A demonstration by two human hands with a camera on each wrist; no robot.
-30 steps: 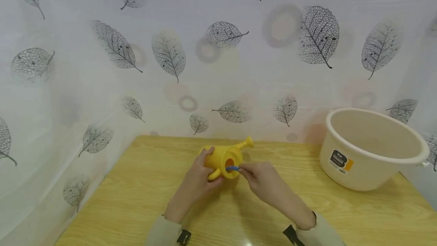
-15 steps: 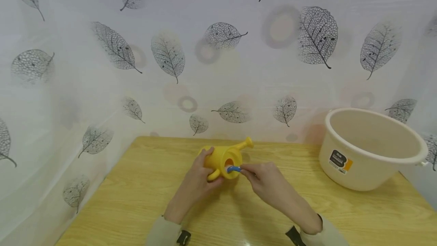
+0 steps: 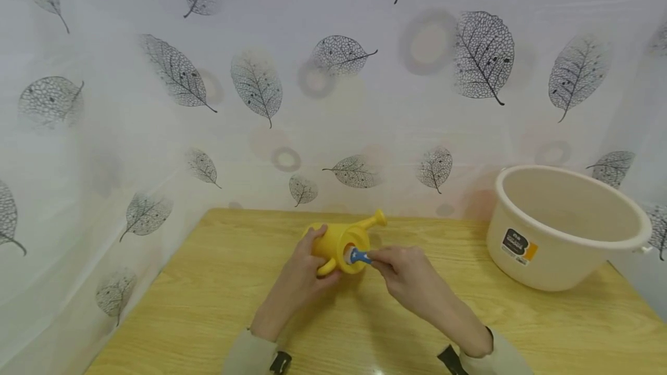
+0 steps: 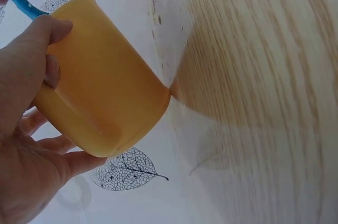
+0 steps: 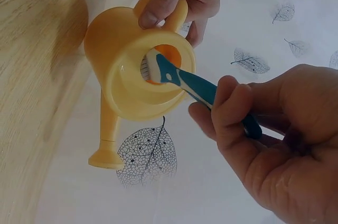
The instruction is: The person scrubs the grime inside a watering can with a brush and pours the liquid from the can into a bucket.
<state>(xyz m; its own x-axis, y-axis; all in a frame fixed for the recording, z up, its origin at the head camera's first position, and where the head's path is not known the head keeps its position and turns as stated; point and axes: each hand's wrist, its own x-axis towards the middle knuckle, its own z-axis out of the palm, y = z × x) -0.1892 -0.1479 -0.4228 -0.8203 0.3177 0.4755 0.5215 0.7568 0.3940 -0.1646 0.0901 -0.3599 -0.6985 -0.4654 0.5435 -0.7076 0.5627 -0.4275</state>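
Note:
A yellow toy watering can [image 3: 330, 241] is tilted on its side, its mouth facing the right hand and its spout pointing up and right. My left hand [image 3: 299, 274] grips it around the body and handle; in the left wrist view, the can's bottom edge [image 4: 168, 97] meets the wooden surface. Between thumb and fingers, my right hand [image 3: 411, 279] holds a blue brush [image 3: 359, 256] by its handle. The right wrist view has the brush head [image 5: 154, 66], with white bristles, at the can's round opening, partly inside. The can's interior is mostly hidden.
A large cream plastic tub [image 3: 565, 259] with a label stands at the right of the wooden table [image 3: 208, 294]. Behind and to the left hangs a white curtain [image 3: 333, 114] printed with grey leaves.
The brush has turned and come a little out of the opening, so its white bristles and more of its blue neck show. The left hand and watering can stay in place.

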